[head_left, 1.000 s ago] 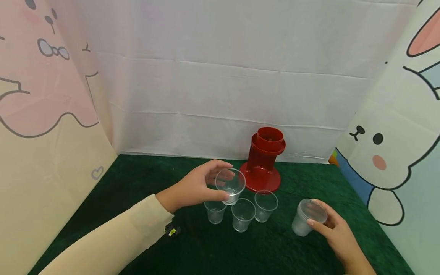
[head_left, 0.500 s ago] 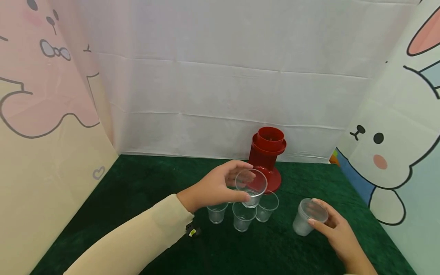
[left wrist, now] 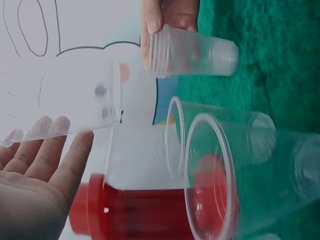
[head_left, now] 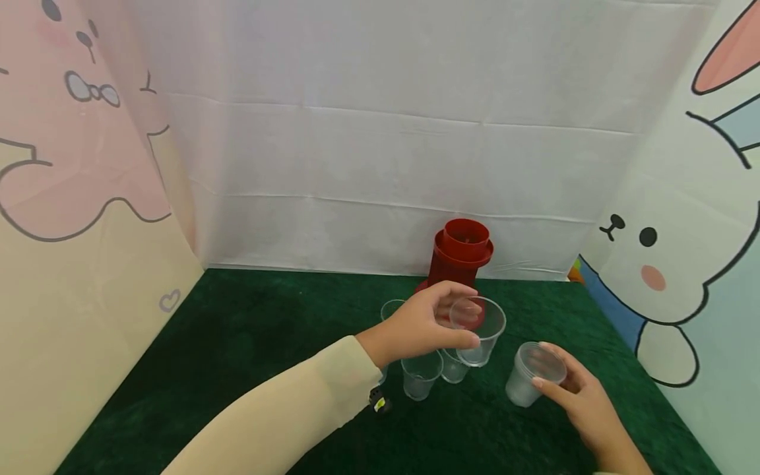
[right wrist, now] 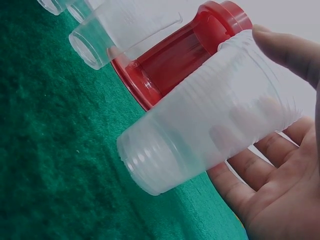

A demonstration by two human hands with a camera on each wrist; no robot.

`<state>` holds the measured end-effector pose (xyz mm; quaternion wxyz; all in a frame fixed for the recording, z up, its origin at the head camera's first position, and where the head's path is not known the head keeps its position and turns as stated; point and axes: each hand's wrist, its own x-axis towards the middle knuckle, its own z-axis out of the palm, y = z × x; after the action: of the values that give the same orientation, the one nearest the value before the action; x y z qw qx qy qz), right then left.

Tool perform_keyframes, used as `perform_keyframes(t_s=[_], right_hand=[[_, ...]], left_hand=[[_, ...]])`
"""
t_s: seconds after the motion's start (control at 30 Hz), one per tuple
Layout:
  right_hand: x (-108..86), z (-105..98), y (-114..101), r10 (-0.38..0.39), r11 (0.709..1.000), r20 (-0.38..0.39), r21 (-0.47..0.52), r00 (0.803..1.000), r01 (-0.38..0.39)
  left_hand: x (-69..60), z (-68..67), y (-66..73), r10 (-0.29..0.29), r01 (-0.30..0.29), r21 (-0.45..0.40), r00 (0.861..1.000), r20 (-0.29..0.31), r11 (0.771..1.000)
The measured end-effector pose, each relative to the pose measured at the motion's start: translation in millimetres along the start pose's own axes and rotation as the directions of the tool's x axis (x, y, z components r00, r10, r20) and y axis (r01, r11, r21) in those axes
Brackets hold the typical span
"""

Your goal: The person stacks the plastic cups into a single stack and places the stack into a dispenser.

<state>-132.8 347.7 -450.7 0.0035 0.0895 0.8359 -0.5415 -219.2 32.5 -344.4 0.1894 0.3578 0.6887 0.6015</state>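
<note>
My left hand (head_left: 427, 323) grips a clear plastic cup (head_left: 488, 346) between thumb and fingers, raised above the table. The same cup (left wrist: 75, 95) appears blurred in the left wrist view. Farther right, my right hand (head_left: 584, 402) holds a stack of nested plastic cups (head_left: 522, 386), tilted slightly. In the right wrist view that stack (right wrist: 185, 130) shows several rims, with the thumb on the near side. Below my left hand stand clear cups, among them a front cup (head_left: 420, 382) and a second cup (head_left: 454, 371). Others behind my left forearm are partly hidden.
A red plastic stand (head_left: 460, 260) with a round base and a cup-shaped top is at the back, partly covered by my left hand. Dark green cloth (head_left: 267, 330) covers the table. White fabric (head_left: 380, 165) rises behind it, with printed panels on both sides.
My left hand has moved right with the cup, passing over the standing cups toward the stack. My right hand and its stack have stayed nearly still.
</note>
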Motion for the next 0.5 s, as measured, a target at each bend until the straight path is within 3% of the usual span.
perform_keyframes(t_s=[0.5], right_hand=[[0.0, 1, 1, -0.075, 0.997, -0.006, 0.033, 0.997, 0.075]], left_hand=[[38.7, 27.7, -3.5, -0.03, 0.032, 0.056, 0.999, -0.033, 0.998]])
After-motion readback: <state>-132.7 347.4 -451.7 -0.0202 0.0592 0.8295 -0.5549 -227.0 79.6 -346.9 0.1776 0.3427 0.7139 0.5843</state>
